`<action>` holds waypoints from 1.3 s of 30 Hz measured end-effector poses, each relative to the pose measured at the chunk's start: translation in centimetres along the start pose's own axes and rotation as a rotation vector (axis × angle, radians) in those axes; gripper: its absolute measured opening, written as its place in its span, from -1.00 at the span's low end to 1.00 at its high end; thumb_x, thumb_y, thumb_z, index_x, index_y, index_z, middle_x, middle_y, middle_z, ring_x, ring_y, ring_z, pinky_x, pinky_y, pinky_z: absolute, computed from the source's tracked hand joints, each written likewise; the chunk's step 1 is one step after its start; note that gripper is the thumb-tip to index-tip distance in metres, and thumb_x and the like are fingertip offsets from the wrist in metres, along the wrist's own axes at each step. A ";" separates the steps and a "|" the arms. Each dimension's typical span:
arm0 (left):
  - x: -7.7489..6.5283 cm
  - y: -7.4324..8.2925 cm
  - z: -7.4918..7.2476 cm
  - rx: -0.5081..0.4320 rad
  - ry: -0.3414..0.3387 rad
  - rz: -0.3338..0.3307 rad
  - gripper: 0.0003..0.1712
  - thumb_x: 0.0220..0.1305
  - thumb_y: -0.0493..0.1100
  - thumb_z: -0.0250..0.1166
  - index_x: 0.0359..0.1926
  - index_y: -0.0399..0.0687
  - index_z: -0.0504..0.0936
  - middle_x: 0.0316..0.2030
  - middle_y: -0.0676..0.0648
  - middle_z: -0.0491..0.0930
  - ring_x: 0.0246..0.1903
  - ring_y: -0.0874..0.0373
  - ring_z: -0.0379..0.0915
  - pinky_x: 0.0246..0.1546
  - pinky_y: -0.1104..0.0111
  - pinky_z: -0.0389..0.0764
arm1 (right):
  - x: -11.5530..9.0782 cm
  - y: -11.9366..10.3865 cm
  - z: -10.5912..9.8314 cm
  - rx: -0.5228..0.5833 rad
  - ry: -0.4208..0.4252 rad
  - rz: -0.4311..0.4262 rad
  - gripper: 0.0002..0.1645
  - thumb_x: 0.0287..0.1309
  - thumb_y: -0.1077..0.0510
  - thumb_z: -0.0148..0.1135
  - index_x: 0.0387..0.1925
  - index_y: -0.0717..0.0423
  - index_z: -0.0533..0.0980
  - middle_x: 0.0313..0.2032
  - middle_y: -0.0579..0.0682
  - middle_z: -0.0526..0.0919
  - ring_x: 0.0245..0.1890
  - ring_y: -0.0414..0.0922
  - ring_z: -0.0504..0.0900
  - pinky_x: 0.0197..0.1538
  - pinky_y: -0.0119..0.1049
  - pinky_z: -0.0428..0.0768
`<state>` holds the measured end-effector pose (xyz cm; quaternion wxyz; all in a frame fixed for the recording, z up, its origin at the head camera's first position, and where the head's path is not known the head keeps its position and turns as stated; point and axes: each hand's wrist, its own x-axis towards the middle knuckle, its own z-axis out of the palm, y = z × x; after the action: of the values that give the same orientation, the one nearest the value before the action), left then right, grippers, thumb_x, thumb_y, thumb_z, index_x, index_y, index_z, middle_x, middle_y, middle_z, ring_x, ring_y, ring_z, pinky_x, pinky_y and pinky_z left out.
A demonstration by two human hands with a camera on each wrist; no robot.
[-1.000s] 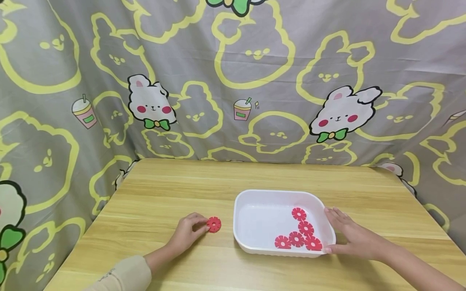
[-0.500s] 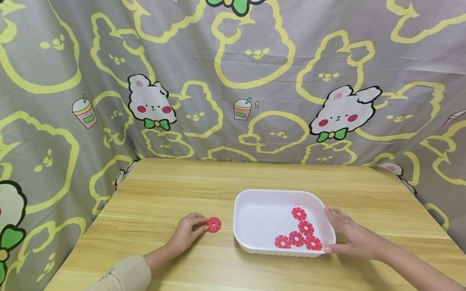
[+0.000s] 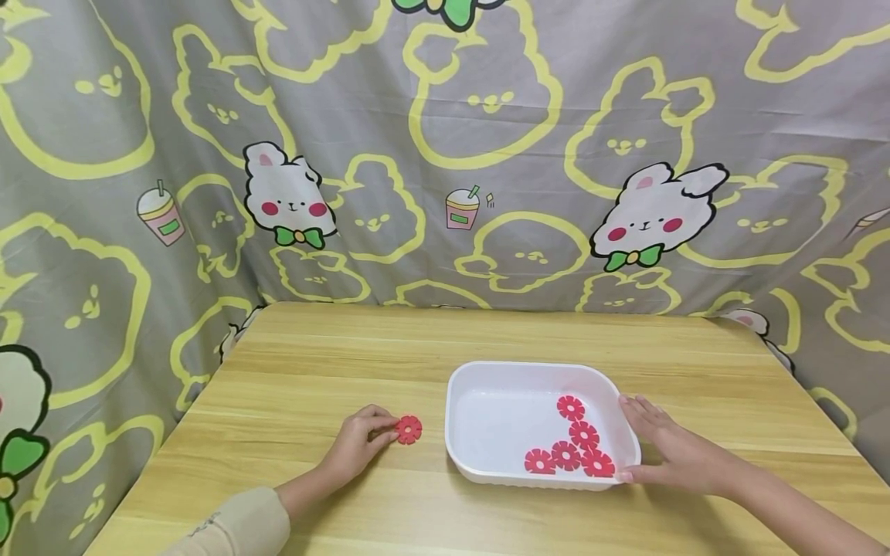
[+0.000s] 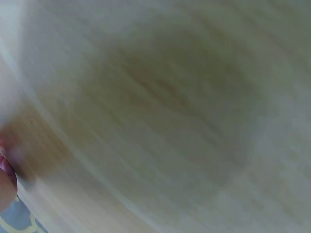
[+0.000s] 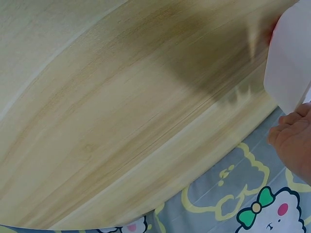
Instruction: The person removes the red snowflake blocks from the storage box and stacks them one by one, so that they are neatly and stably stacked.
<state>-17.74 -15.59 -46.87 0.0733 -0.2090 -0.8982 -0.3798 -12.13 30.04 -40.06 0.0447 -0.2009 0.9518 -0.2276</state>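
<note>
In the head view my left hand [image 3: 358, 442] pinches the edge of a red notched building disc [image 3: 409, 429] between thumb and fingers, low over the table left of the tray. My right hand [image 3: 684, 455] rests against the right end of a white plastic tray [image 3: 462, 472], its thumb at the near corner and its fingers extended along the far part of that end. Several matching red discs [image 3: 584, 435] lie inside, grouped toward the right and near side. The right wrist view catches the tray's outer wall [image 5: 286, 58] beside the right hand's fingers [image 5: 291, 127].
A light wood-grain table [image 3: 334, 347] carries the tray. Grey curtain cloth [image 3: 375, 123] with yellow outlined animals and white rabbits hangs behind the table and along both sides. Mostly blurred tabletop [image 4: 160, 145] fills the left wrist view.
The red disc has turned slightly in my left fingers, and its notches now show more clearly. Both hands and the tray stay practically where they were.
</note>
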 end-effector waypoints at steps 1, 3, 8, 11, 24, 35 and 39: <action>0.0 0.0 0.0 0.002 0.000 0.000 -0.78 0.00 -0.36 0.35 -0.25 -0.32 0.68 -0.32 -0.06 0.59 -0.36 0.24 0.50 -0.40 0.57 0.57 | 0.0 0.0 0.0 0.003 0.001 0.000 0.23 -0.14 -0.27 0.34 0.34 0.39 0.03 0.33 0.39 0.10 0.28 0.45 0.04 0.25 -0.50 -0.31; 0.0 0.0 0.0 0.004 -0.002 -0.003 -0.78 0.00 -0.36 0.35 -0.25 -0.33 0.68 -0.32 -0.06 0.59 -0.36 0.24 0.49 -0.40 0.57 0.57 | 0.0 0.0 0.0 0.001 0.001 0.000 0.23 -0.15 -0.27 0.34 0.34 0.40 0.04 0.33 0.39 0.11 0.28 0.45 0.04 0.31 -0.39 -0.27; 0.1 0.1 0.0 0.005 -0.011 -0.010 -0.78 0.00 -0.37 0.35 -0.25 -0.34 0.68 -0.32 -0.06 0.59 -0.36 0.25 0.49 -0.42 0.58 0.55 | 0.1 -0.1 -0.1 0.002 -0.011 0.009 0.24 -0.17 -0.26 0.36 0.33 0.42 0.05 0.32 0.40 0.11 0.27 0.46 0.05 0.13 0.35 0.12; 0.1 0.1 0.0 0.001 -0.016 -0.009 -0.77 0.01 -0.37 0.35 -0.24 -0.35 0.67 -0.32 -0.07 0.59 -0.35 0.24 0.49 -0.41 0.57 0.56 | 0.0 -0.1 -0.1 0.005 -0.009 0.007 0.24 -0.16 -0.26 0.35 0.33 0.42 0.04 0.33 0.40 0.11 0.27 0.46 0.05 0.35 0.08 0.00; 1.5 1.7 -1.7 -0.018 0.098 0.021 -0.77 0.01 -0.34 0.36 -0.23 -0.31 0.66 -0.26 -0.13 0.62 -0.26 0.03 0.58 -0.23 0.29 0.66 | 0.1 -0.2 -0.1 -0.024 -0.004 0.002 0.24 -0.18 -0.28 0.36 0.32 0.42 0.08 0.31 0.39 0.15 0.26 0.45 0.10 0.09 0.34 0.19; 3.9 5.5 -1.7 -0.120 0.131 0.056 -0.74 -0.03 -0.28 0.41 -0.22 -0.20 0.68 -0.20 -0.07 0.65 -0.12 0.02 0.55 -0.17 0.29 0.62 | 0.0 0.1 -0.1 -0.019 0.009 0.001 0.23 -0.16 -0.28 0.34 0.34 0.38 0.05 0.33 0.39 0.12 0.27 0.44 0.07 0.36 -0.09 -0.09; 4.3 6.8 -0.8 -0.156 0.109 0.070 -0.76 -0.01 -0.27 0.41 -0.23 -0.18 0.68 -0.21 -0.06 0.65 -0.12 0.04 0.54 -0.15 0.29 0.62 | 0.0 0.0 -0.2 0.002 0.001 -0.004 0.24 -0.17 -0.26 0.36 0.33 0.42 0.05 0.32 0.43 0.11 0.26 0.47 0.05 0.20 0.35 0.10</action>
<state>-18.71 -10.53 -40.61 0.1185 -0.2244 -0.8527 -0.4567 -12.19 30.09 -39.86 0.0440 -0.2029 0.9511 -0.2287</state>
